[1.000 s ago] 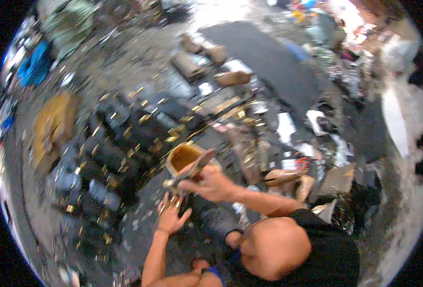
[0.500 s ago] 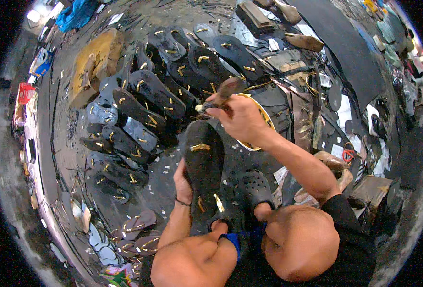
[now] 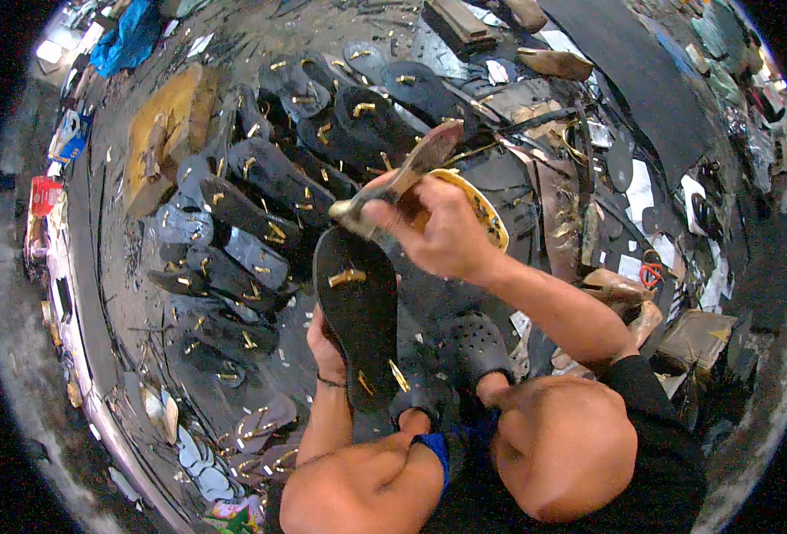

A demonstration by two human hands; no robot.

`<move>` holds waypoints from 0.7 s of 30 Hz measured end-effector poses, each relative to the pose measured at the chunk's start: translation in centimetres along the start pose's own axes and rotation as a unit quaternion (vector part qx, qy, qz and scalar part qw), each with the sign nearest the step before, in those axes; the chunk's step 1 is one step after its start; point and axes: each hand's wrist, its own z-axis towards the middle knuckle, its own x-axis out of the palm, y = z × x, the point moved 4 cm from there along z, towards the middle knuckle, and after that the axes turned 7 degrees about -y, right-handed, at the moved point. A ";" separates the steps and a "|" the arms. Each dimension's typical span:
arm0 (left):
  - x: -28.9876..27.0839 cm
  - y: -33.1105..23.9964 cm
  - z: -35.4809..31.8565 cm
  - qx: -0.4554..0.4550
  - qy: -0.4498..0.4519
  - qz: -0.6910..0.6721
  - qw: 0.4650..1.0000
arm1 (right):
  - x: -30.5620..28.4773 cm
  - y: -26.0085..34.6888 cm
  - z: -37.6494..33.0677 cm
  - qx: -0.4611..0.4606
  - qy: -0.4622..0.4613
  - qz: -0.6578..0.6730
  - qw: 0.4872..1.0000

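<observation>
My left hand (image 3: 324, 347) grips the edge of a black sandal sole (image 3: 363, 316), held upright in front of my knees. Brass-coloured strap ends stick out of the sole near its top and bottom. In my right hand (image 3: 442, 227) is a brush (image 3: 424, 158) with a brown wooden handle. Its pale, glue-coated bristles touch or nearly touch the sole's top edge. Behind that hand, partly hidden by it, stands a yellow-rimmed tub (image 3: 497, 222) with dark stains.
Several similar dark soles (image 3: 279, 173) lie in rows ahead and to the left. A wooden block (image 3: 169, 133) stands at the far left. Red-handled scissors (image 3: 649, 271), scraps and shoe lasts (image 3: 555, 64) litter the right. My clog-shod feet (image 3: 480, 343) flank the work.
My right hand has brought the brush down and left to the sole's top edge. The sole has shifted slightly left and turned a little. More of the brush now shows.
</observation>
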 end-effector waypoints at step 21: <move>-4.5 2.1 -11.2 -0.079 -0.136 -0.108 0.982 | -9.0 -12.8 -3.6 -0.024 -0.035 -0.428 0.903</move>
